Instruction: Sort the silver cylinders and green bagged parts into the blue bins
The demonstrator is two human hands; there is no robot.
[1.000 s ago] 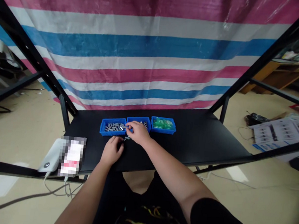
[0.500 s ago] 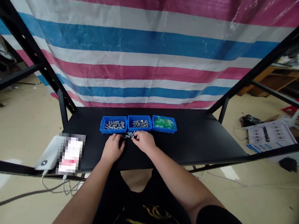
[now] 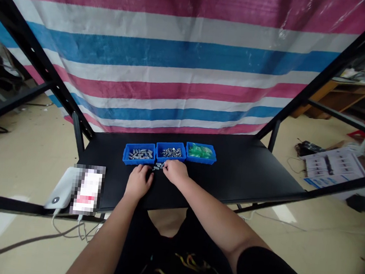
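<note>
A: What takes up most of the frame?
B: The striped sheet (image 3: 184, 55) across the top, then the black table (image 3: 247, 169) below it.

A: And on the table?
B: Three blue bins in a row at the centre: left bin (image 3: 138, 162), middle bin (image 3: 171, 145), right bin (image 3: 200, 159). Metal pieces lie in the first two, something green in the third.

A: The hands?
B: Both just below the bins. The left hand (image 3: 138, 182) rests loosely curled, thumb apart from the forefinger, with no piece visible in it. The right hand (image 3: 176, 172) has its fingertips drawn together; whether they grip a piece, I can't tell.

A: Where are the small parts?
B: The loose parts (image 3: 158, 166) lie between the hands, just left of the right fingertips, which are nearer, and up and right of the left thumb. Some seem to lie roughly sideways; they're too small to be sure.

A: Room around them?
B: Bin walls close them in above, hands either side. Bare tabletop reaches down to the near edge, and more stretches right of the right hand.
</note>
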